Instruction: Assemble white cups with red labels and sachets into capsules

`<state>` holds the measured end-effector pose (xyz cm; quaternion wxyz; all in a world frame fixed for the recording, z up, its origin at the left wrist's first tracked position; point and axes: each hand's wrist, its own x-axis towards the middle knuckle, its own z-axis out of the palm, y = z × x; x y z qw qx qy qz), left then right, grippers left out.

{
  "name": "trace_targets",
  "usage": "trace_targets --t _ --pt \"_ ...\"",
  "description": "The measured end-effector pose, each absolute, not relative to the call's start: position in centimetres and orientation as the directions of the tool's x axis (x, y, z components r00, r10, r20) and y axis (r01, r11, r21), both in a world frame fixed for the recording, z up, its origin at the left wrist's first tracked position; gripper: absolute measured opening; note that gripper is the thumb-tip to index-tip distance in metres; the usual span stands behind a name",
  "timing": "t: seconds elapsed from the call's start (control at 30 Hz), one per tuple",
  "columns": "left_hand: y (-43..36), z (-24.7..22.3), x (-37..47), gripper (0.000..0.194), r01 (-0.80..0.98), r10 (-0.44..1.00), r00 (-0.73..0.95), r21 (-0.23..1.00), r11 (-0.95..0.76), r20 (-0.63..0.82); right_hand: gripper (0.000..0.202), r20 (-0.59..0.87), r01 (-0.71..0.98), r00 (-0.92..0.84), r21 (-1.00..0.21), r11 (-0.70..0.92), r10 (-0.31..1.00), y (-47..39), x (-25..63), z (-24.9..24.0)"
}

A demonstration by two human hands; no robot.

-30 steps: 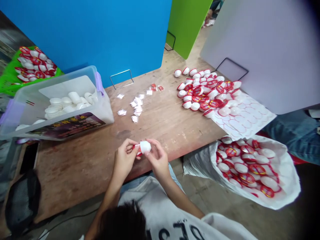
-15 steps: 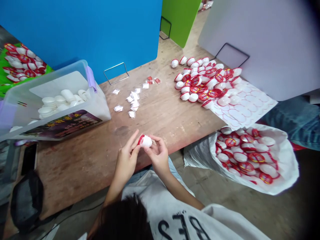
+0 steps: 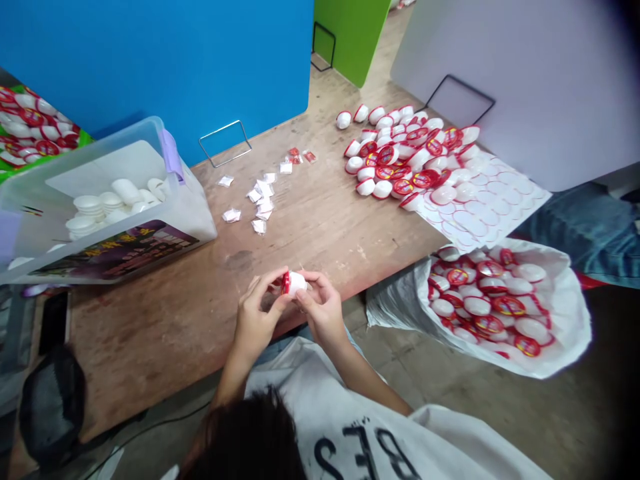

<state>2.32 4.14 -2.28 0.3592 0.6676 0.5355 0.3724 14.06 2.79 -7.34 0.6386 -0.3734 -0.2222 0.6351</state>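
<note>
Between my two hands, just above the table's near edge, is a small white plastic cup [image 3: 298, 283] with a red lid, tilted on its side. My left hand [image 3: 260, 310] has its thumb and fingers closed at the red lid end. From the other side my right hand [image 3: 323, 307] grips the white body with thumb and fingertips. Beyond the hands lie several small white packets [image 3: 261, 193] and a few red packets [image 3: 295, 156]. A heap of red-lidded white cups [image 3: 400, 157] lies farther right on the table.
A clear bin [image 3: 195, 213] with white cups [image 3: 90, 207] stands at left. A white sack [image 3: 400, 300] full of lidded cups sits below the right edge. A sticker sheet [image 3: 480, 207] lies by the heap. Blue [image 3: 165, 60], green and grey panels stand behind. A phone [image 3: 54, 320] lies at left.
My left fingers have shifted from the lid's edge to curl over its top and underside. The cup has turned slightly, and the whole view has shifted a little.
</note>
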Motion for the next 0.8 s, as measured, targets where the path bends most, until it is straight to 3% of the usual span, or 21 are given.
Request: trace_targets --t 0.13,0.47,0.8 --pt "4.4 -1.9 1.6 0.035 0.485 0.952 0.273 0.835 -0.260 0.138 0.028 -0.199 -0.629 0.056 -0.768 -0.120 0.978 2.6 14.5 -7.2" --pt "4.7 -1.0 1.3 0.024 0.500 0.936 0.299 0.804 -0.321 0.188 0.033 -0.289 -0.708 -0.052 -0.664 -0.240 0.956 2.4 14.8 -5.4" --pt "4.2 0.1 2.4 0.033 0.527 0.914 0.320 0.756 -0.389 0.247 0.028 -0.254 -0.754 -0.028 -0.629 -0.187 0.967 2.7 14.9 -4.8"
